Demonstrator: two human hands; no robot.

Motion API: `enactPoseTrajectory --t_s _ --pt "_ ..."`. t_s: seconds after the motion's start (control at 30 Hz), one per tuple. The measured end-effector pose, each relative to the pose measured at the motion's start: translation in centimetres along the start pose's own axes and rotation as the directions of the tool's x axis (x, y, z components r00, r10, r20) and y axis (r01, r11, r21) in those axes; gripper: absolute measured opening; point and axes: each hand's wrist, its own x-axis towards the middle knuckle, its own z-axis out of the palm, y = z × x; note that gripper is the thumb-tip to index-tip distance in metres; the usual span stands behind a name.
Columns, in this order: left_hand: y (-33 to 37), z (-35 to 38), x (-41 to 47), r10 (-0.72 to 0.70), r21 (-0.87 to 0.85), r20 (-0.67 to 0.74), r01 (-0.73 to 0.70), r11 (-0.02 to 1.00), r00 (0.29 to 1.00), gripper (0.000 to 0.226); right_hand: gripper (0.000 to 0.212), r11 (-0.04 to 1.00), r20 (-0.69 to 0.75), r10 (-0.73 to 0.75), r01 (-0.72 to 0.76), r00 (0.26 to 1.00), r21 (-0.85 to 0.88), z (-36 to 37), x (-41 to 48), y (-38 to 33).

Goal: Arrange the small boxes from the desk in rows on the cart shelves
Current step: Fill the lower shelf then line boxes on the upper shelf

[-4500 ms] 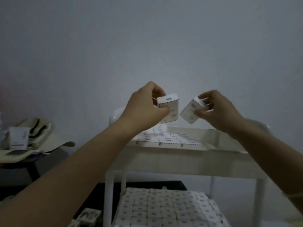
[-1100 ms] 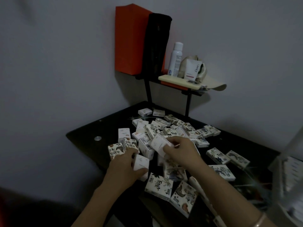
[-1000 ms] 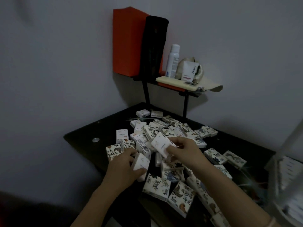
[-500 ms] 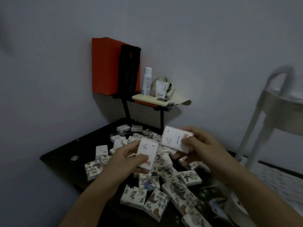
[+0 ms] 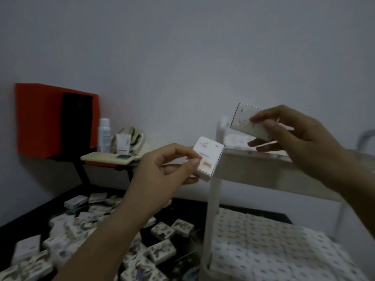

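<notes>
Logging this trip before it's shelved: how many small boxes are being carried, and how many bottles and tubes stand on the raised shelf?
Small boxes carried: 2 (left box, right box)
White bottle: 1
White tube: 1
Total: 4

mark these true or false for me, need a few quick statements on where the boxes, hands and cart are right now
1. The left hand holds the left box. True.
2. The lower cart shelf is bare. False: rows of boxes cover it.
3. Loose boxes lie on the dark desk. True.
4. The right box rests on the top shelf. False: the right hand holds it up, above that shelf.
5. The white bottle lies on the desk. False: it stands upright on the raised stand, beside the orange box.
</notes>
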Motion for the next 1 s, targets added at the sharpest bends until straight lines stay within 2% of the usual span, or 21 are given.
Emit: enactPoseTrajectory --t_s 0.1,0.17,0.27,0.4,0.47,0.53,0.6,0.67,0.73,0.87,1.0 --pt "1.2 2.9 1.5 0.017 -0.029 0.080 -0.015 0.999 0.997 0.017 0.048 0.993 -0.027 0.073 -0.075 0.997 -0.096 -3.4 0.5 0.8" --pt "1.6 4.4 2.4 0.018 -0.032 0.138 -0.014 0.999 0.990 0.030 0.056 0.965 -0.067 0.044 -0.060 0.997 -0.255 -5.4 0.9 1.4" --pt "2.0 6.7 4.1 0.041 0.002 0.147 -0.042 0.999 0.988 0.040 0.044 0.897 -0.124 0.032 -0.083 0.992 -0.435 -8.0 2.0 3.0" --pt "2.9 9.6 6.9 0.096 0.091 0.178 -0.113 0.989 0.979 0.037 0.016 0.806 -0.127 0.109 -0.162 0.986 -0.569 -10.7 3.9 5.6" --pt "3.4 10.9 8.7 0.146 0.165 0.183 -0.177 0.970 0.972 0.035 0.013 0.705 -0.068 0.198 -0.190 0.978 -0.683 -11.6 5.0 6.5" --pt "3.6 11.8 10.6 0.172 0.175 0.198 -0.207 0.963 0.965 0.032 0.024 0.562 -0.032 0.324 -0.220 0.945 -0.797 -12.1 6.4 7.2" --pt "3.7 12.4 12.6 0.133 0.135 0.225 -0.166 0.977 0.965 0.027 0.034 0.414 -0.023 0.391 -0.198 0.920 -0.888 -12.2 7.9 8.3" --pt "3.6 12.8 14.4 0.072 0.139 0.246 -0.109 0.984 0.966 0.025 0.038 0.349 -0.035 0.405 -0.190 0.914 -0.918 -12.2 9.3 9.4" --pt "3.2 13.4 16.1 0.051 0.227 0.257 -0.111 0.967 0.965 0.026 0.036 0.392 -0.036 0.423 -0.218 0.905 -0.894 -12.1 10.3 10.4" --pt "2.0 14.8 18.9 0.058 0.433 0.302 -0.191 0.881 0.952 0.024 0.030 0.586 0.031 0.537 -0.347 0.843 -0.732 -12.2 11.2 13.0" --pt "0.9 16.7 21.3 -0.007 0.565 0.351 -0.206 0.799 0.937 0.029 0.031 0.660 0.117 0.617 -0.430 0.779 -0.617 -12.1 10.5 14.7"
